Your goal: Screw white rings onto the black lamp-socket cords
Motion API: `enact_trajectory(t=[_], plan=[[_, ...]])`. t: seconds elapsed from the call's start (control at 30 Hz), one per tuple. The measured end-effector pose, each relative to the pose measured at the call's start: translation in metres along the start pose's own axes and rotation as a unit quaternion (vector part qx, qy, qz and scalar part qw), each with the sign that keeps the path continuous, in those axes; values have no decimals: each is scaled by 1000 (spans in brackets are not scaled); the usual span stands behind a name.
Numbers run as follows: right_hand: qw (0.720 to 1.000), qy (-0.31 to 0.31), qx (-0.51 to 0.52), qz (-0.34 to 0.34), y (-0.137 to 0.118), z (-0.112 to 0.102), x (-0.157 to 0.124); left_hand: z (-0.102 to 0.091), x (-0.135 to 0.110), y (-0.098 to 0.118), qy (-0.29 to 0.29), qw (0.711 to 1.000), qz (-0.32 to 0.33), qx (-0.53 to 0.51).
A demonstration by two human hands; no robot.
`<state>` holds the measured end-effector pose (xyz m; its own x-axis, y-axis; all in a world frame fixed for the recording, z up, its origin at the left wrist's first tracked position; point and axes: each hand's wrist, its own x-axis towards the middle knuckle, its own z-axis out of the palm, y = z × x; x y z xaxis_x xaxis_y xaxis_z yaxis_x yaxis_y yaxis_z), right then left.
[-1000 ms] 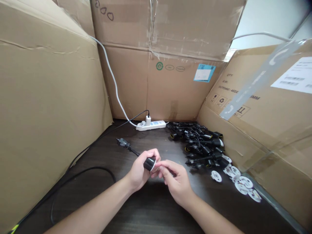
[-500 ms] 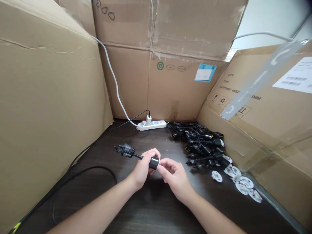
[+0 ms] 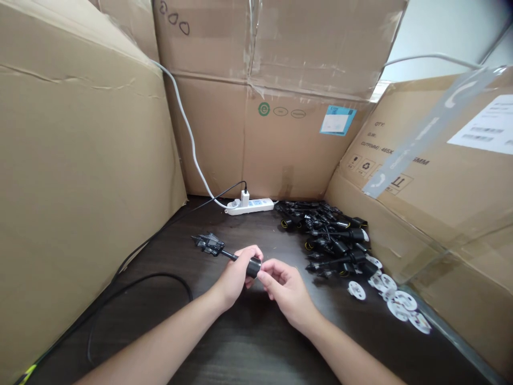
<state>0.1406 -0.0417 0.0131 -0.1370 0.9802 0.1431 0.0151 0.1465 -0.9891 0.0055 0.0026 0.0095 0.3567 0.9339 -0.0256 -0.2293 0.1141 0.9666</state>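
The left hand (image 3: 232,275) is closed around a black socket (image 3: 253,267), holding it just above the middle of the dark surface (image 3: 248,230) with its open end turned toward the right hand (image 3: 286,291). The right hand's fingertips (image 3: 262,271) are pinched together at that open end, touching it or just beside it; whether they hold anything small is hidden. A short cord (image 3: 229,254) runs from the socket to a black plug (image 3: 208,244), which lies on the surface toward the back edge.

For close work at the socket's mouth, a firm left-hand grip looks best, with the wrist low and the socket kept level so that the right fingertips can work squarely and without forcing. Letting the plug rest on the surface keeps its weight from twisting the socket.

Along the back edge sits a white power strip (image 3: 249,206). A heap of similar black sockets (image 3: 336,235) lies toward the right edge, with white discs (image 3: 401,305) scattered near the front right corner. A black cable (image 3: 140,280) curves across the left side, and cardboard boxes (image 3: 88,160) line the edges.
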Motion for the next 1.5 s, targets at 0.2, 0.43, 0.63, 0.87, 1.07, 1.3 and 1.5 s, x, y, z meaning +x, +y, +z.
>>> enact_trajectory(t=[0.2, 0.43, 0.63, 0.87, 1.07, 1.3, 1.5], plan=[[994, 4, -77, -80, -3, -1, -2, 1, -1, 2, -8, 1000, -11, -9], [983, 24, -166, -79, 6, -5, 2, 4, 0, 11, 29, 987, 35, 152], [973, 55, -209, -74, 12, -5, 4, 1, 2, 2, -21, 978, 76, 194], [946, 47, -271, -171, 13, -15, 7, 4, -8, 1, 6, 935, 76, 346], [981, 84, -154, -85, 18, -18, 13, 8, -7, 0, -27, 978, 84, 189], [998, 63, 16, -14, 14, -21, 13, 11, -1, 0, -54, 997, 13, 45], [989, 25, 145, 25, 11, -18, 12, 15, -8, 0, -47, 991, 79, 93]])
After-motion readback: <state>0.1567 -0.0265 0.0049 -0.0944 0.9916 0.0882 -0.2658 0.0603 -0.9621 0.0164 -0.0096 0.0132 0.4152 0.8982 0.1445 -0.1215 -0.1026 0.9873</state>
